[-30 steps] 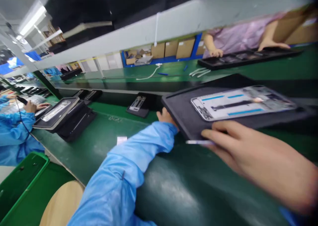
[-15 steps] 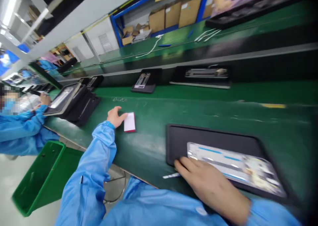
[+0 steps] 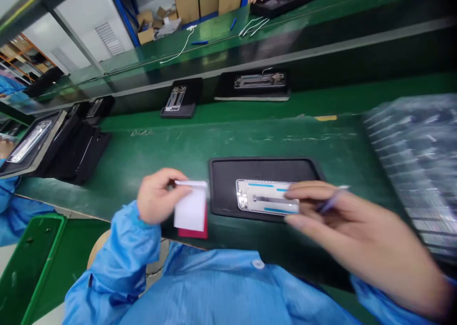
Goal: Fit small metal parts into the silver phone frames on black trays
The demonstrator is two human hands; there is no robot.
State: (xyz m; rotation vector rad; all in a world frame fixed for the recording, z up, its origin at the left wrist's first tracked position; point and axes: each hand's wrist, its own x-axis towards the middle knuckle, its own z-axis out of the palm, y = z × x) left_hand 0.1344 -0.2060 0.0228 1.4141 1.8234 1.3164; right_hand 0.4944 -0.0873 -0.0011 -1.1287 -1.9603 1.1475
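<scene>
Fingers (image 3: 167,180) of the left hand (image 3: 157,196) pinch the top edge of a small white pad with a red backing (image 3: 191,211), which hangs tilted just above the near edge of the green bench (image 3: 160,149). The right hand (image 3: 357,234) is curled around a thin pen-like tool (image 3: 333,199), blurred, its fingertips resting over the right end of a phone frame (image 3: 266,197).

That frame lies flat in a black tray (image 3: 228,182), its long axis running left to right along the bench, the end with small components toward the left. The tray sits close to the near edge of the bench, with bare black margin around the frame at the left and far sides. The pad hangs just beside the tray's left rim, whether touching it I cannot tell.

Beyond the tray the green surface is open up to a dark conveyor strip, where two more black trays (image 3: 180,99) (image 3: 255,84) carry similar frames. A stack of dark trays (image 3: 67,146) stands at the far left of the bench, and clear plastic packs (image 3: 414,144) crowd the right side. A green crate (image 3: 28,263) sits below the near edge at left. A co-worker's blue sleeve (image 3: 10,211) shows at the left border.
</scene>
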